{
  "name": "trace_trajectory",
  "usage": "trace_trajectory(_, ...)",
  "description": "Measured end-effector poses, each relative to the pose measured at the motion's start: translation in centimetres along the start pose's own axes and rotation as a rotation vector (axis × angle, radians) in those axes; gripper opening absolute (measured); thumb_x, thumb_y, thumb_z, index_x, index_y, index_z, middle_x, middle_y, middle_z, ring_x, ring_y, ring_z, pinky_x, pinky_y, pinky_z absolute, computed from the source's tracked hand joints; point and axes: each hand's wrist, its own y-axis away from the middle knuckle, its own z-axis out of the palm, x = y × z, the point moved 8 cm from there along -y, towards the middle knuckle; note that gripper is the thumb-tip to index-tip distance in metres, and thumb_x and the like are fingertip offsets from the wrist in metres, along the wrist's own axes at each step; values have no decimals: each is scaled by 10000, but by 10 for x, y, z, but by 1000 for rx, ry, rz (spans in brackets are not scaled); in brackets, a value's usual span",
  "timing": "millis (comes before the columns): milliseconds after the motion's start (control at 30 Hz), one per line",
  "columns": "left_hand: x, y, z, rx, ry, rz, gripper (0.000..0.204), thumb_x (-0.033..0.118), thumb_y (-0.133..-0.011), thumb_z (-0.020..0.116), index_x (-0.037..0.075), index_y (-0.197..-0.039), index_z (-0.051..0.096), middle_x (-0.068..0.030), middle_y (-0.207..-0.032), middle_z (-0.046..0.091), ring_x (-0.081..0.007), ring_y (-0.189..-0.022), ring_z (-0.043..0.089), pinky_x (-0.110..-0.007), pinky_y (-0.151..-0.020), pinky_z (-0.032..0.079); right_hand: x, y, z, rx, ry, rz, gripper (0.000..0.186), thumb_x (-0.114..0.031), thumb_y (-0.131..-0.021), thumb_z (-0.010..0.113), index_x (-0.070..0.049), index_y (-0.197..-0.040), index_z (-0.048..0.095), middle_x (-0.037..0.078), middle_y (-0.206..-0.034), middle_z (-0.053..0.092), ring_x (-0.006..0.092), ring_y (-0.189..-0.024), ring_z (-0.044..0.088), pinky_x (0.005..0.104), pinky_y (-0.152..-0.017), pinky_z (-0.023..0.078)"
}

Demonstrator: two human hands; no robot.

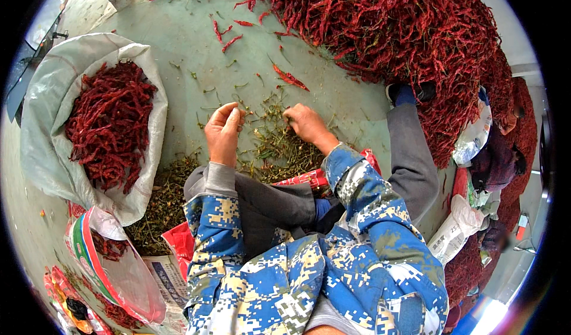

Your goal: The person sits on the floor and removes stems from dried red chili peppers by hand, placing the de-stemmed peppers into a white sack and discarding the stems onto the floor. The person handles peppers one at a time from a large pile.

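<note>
My left hand [223,134] is raised over the floor, thumb and fingertips pinched together. Any small thing between them is too tiny to make out. To its right, my right hand [308,127] is curled closed, knuckles up, and whatever is in its fingers is hidden. Below and between both hands lies a heap of greenish-brown chilli stems [279,153]. A single dried red chilli [290,78] rests on the floor just beyond my right hand. At the left stands an open white woven sack [41,118] holding dried red chillies [113,124] without visible stems.
A large pile of dried red chillies [404,31] rises at the far right, against my outstretched leg [410,150]. More stems [163,204] lie beside my left knee. A clear-sided bag [134,281] stands at the lower left, and a white sack [458,228] lies at the right.
</note>
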Motion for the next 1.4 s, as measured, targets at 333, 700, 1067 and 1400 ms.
trace_trajectory(333,-18,1,19,-187,-152,-34,196,162,-948,626,62,-1112,666,-22,-939,710,-64,-777,602,-217,-656,461,7,8,3,-162,-625,297,194,-211,-884,701,-64,-1006,666,10,-821,649,161,-687,586,349,-642,489)
trace_trajectory(700,-24,4,26,-251,-220,-82,238,159,-930,643,15,-1119,651,-29,-933,691,-72,-777,590,-222,-670,472,29,24,-3,10,-510,257,173,-128,-876,613,-39,-1013,669,90,-892,675,237,-815,648,340,-758,526)
trace_trajectory(1067,-27,-3,15,-164,-211,-40,206,167,-933,634,40,-1092,667,-18,-931,698,-81,-799,604,-231,-686,474,-26,0,11,-95,-7,-61,138,-197,-815,702,-123,-927,668,119,-965,621,334,-957,602,453,-823,488)
trace_trajectory(1400,-42,7,46,-499,-589,242,258,183,-894,703,-16,-1055,668,-81,-972,694,-135,-890,631,-297,-785,516,-65,4,-19,-58,-429,-133,167,-116,-830,649,-28,-967,609,162,-894,639,336,-848,631,406,-754,502)
